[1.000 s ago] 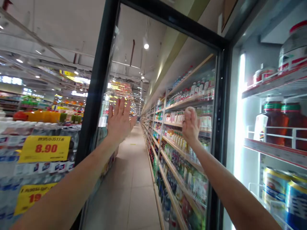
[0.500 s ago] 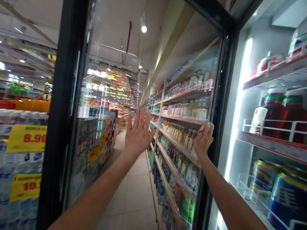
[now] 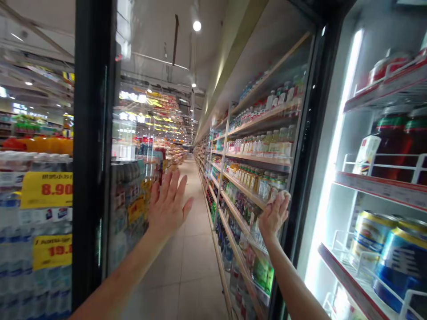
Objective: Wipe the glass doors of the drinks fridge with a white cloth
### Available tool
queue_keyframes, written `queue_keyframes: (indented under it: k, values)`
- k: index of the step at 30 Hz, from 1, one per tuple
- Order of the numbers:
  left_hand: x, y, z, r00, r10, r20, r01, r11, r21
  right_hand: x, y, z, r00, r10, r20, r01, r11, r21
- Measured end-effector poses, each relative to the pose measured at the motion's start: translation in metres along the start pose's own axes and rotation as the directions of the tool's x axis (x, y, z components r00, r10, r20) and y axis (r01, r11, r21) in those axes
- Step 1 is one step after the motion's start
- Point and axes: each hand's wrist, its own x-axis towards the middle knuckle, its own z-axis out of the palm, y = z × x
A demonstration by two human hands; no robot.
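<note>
Head view: nearest, see left hand (image 3: 168, 204) raised at the glass pane (image 3: 200, 266), palm forward, fingers fanned wide, holding nothing. Cannot tell touching from hovering. See right hand (image 3: 273, 218) with a crumpled white wad (image 3: 283, 196) pinched under bunched fingers, up at the right side of the glass. Cannot tell cloth from paper.

Possible trouble, judging only: could rap knuckles or snag the wad on the right door upright (image 3: 305, 146) by drifting further right. Could drop the wad through a slack pinch. Could swing the door by pushing unevenly. Could smear the glass with bare left fingers, if touching.

Just right of the upright, note bright light strip (image 3: 330, 186), then open cooler: cans (image 3: 396, 253) on the lower shelf (image 3: 350, 280), dark bottles (image 3: 390, 140) one level up, both behind wire rails. Mind the right elbow near that shelf edge. To the left, note black door upright (image 3: 91, 155), partly blocking packed bottles (image 3: 36, 249) and a yellow price sign (image 3: 46, 190). Beyond the glass, see bottle-lined shelves (image 3: 260, 158), then aisle running back under a ceiling lamp (image 3: 197, 26).
</note>
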Motion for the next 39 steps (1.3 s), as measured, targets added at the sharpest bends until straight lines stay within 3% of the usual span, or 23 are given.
queue_keyframes:
  k: [2, 5, 6, 7, 9, 11, 13, 15, 17, 18, 19, 21, 22, 23, 25, 27, 28, 29, 32, 34, 35, 38, 39]
  values:
    - [-0.012, -0.005, -0.002, 1.000, -0.005, 0.007, 0.005, 1.000, 0.014, -0.020, -0.016, 0.001, 0.972, -0.214, 0.100, 0.209, 0.977, 0.050]
    - [-0.015, -0.008, 0.000, 1.000, 0.009, 0.012, -0.009, 1.000, 0.021, -0.035, -0.034, 0.002, 0.831, -0.525, 0.185, 0.506, 0.851, 0.144]
    - [-0.014, -0.008, 0.001, 1.000, 0.011, 0.011, -0.011, 1.000, 0.022, -0.033, -0.032, 0.003, 0.836, -0.521, 0.171, 0.504, 0.853, 0.136]
    - [-0.013, -0.008, 0.002, 1.000, 0.010, 0.008, -0.010, 1.000, 0.022, -0.028, -0.027, 0.003, 0.882, -0.453, 0.129, 0.442, 0.891, 0.106]
    - [-0.011, -0.008, 0.003, 1.000, 0.007, 0.004, -0.007, 1.000, 0.020, -0.016, -0.016, 0.004, 0.979, -0.203, 0.010, 0.203, 0.979, 0.038]
    - [-0.011, -0.008, 0.004, 1.000, 0.002, 0.011, -0.002, 1.000, 0.012, -0.013, -0.015, 0.005, 0.997, -0.045, -0.057, 0.045, 0.999, 0.006]
    - [-0.012, -0.010, 0.005, 1.000, 0.001, 0.013, -0.001, 1.000, 0.006, -0.022, -0.031, 0.007, 0.984, -0.175, 0.014, 0.175, 0.984, 0.014]
    - [-0.013, -0.012, 0.006, 1.000, 0.005, 0.009, -0.005, 1.000, 0.006, -0.037, -0.053, 0.008, 0.884, -0.452, 0.122, 0.444, 0.892, 0.085]
    - [-0.013, -0.014, 0.007, 1.000, 0.012, 0.002, -0.012, 1.000, 0.012, -0.042, -0.065, 0.009, 0.780, -0.601, 0.172, 0.584, 0.799, 0.142]
    - [-0.014, -0.015, 0.008, 1.000, 0.015, 0.000, -0.015, 1.000, 0.015, -0.039, -0.064, 0.009, 0.793, -0.586, 0.166, 0.571, 0.810, 0.130]
    - [-0.014, -0.016, 0.009, 1.000, 0.018, 0.000, -0.018, 1.000, 0.015, -0.033, -0.061, 0.009, 0.848, -0.511, 0.141, 0.502, 0.860, 0.093]
    - [-0.014, -0.017, 0.011, 1.000, 0.019, 0.007, -0.019, 1.000, 0.010, -0.020, -0.050, 0.009, 0.963, -0.262, 0.062, 0.262, 0.965, 0.010]
    - [-0.014, -0.017, 0.012, 1.000, 0.018, 0.010, -0.018, 1.000, 0.006, -0.016, -0.046, 0.010, 0.987, -0.161, 0.020, 0.161, 0.987, -0.009]
    - [-0.014, -0.017, 0.012, 1.000, 0.015, 0.014, -0.015, 1.000, 0.002, -0.015, -0.046, 0.010, 0.992, -0.123, 0.009, 0.123, 0.992, -0.008]
    - [-0.014, -0.017, 0.012, 1.000, 0.007, 0.017, -0.007, 1.000, -0.007, -0.021, -0.053, 0.011, 0.955, -0.282, 0.090, 0.278, 0.959, 0.056]
    - [-0.014, -0.018, 0.012, 1.000, 0.004, 0.010, -0.004, 1.000, -0.009, -0.030, -0.064, 0.012, 0.828, -0.533, 0.171, 0.510, 0.845, 0.162]
    - [-0.014, -0.018, 0.011, 1.000, 0.005, 0.009, -0.005, 1.000, -0.008, -0.032, -0.068, 0.012, 0.788, -0.590, 0.177, 0.561, 0.806, 0.187]
    - [-0.014, -0.018, 0.011, 1.000, 0.007, 0.007, -0.007, 1.000, -0.005, -0.031, -0.070, 0.013, 0.801, -0.575, 0.165, 0.550, 0.816, 0.178]
    - [-0.015, -0.017, 0.012, 1.000, 0.015, -0.006, -0.015, 1.000, 0.014, -0.019, -0.071, 0.014, 0.965, -0.259, 0.049, 0.256, 0.965, 0.056]
    - [-0.015, -0.016, 0.012, 1.000, 0.022, -0.016, -0.022, 0.999, 0.025, -0.014, -0.075, 0.014, 0.980, -0.196, 0.036, 0.195, 0.980, 0.046]
    - [-0.014, -0.016, 0.011, 0.999, 0.025, -0.020, -0.025, 0.999, 0.025, -0.015, -0.079, 0.014, 0.957, -0.284, 0.064, 0.279, 0.957, 0.076]
    - [-0.013, -0.014, 0.009, 1.000, 0.024, -0.018, -0.024, 1.000, 0.008, -0.018, -0.088, 0.011, 0.775, -0.611, 0.158, 0.579, 0.788, 0.208]
    - [-0.013, -0.014, 0.008, 1.000, 0.024, -0.016, -0.024, 1.000, 0.005, -0.017, -0.089, 0.011, 0.764, -0.626, 0.157, 0.593, 0.776, 0.213]
